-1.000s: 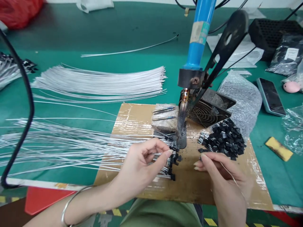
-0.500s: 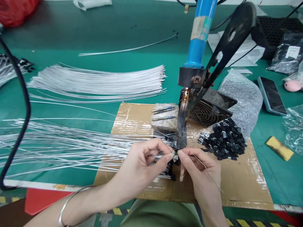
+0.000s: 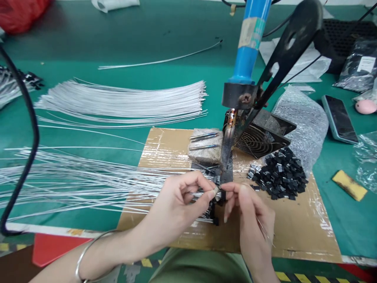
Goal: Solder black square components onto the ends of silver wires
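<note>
My left hand (image 3: 185, 206) pinches a small piece just below the soldering iron's tip; its fingers cover most of it. White wires (image 3: 147, 177) run from the left under that hand to small black connectors (image 3: 211, 214). My right hand (image 3: 250, 212) is beside it, its index fingertip at the small piece, with the thumb raised apart. A thin wire (image 3: 262, 228) lies against the right hand's fingers. Above both hands, the blue-handled soldering iron (image 3: 250, 43) points down in its black holder (image 3: 279, 59).
Loose black connectors (image 3: 282, 173) are heaped right of the iron, beside a black fan (image 3: 256, 137) and bubble wrap (image 3: 306, 118). Farther right lie a phone (image 3: 340, 118) and yellow sponge (image 3: 349, 184). A wire bundle (image 3: 126, 98) lies back left; metal tips rest on a block (image 3: 206, 155).
My right thumb has lifted away from the index fingertip, and the thin wire has shifted lower in that hand. My left hand has stayed nearly still.
</note>
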{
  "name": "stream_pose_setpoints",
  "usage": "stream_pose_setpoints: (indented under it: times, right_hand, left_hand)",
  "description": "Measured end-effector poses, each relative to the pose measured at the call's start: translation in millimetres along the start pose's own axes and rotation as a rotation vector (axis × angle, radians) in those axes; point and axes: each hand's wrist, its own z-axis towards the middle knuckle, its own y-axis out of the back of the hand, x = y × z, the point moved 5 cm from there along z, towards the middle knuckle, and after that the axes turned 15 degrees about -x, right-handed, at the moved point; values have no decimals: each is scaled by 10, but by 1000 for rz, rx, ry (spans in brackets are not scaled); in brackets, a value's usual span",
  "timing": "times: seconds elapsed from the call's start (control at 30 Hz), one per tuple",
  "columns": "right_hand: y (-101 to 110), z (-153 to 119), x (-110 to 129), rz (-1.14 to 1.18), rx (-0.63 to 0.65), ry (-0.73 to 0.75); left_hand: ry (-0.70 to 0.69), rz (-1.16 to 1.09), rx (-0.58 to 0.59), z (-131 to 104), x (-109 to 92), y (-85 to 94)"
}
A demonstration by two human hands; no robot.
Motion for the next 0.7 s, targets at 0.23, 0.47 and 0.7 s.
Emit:
stream_pose_setpoints:
  times: [0.23, 0.47, 0.7]
  right_hand:
    - [80, -111, 109, -164, -79, 188]
    - [70, -124, 252, -297, -62, 233]
    - [33, -74, 278, -162, -25, 339]
  left_hand:
    - [-27, 33, -45, 52, -56, 17]
    - [-5, 56, -56, 95, -91, 18]
    - [4, 89, -43, 116, -131, 23]
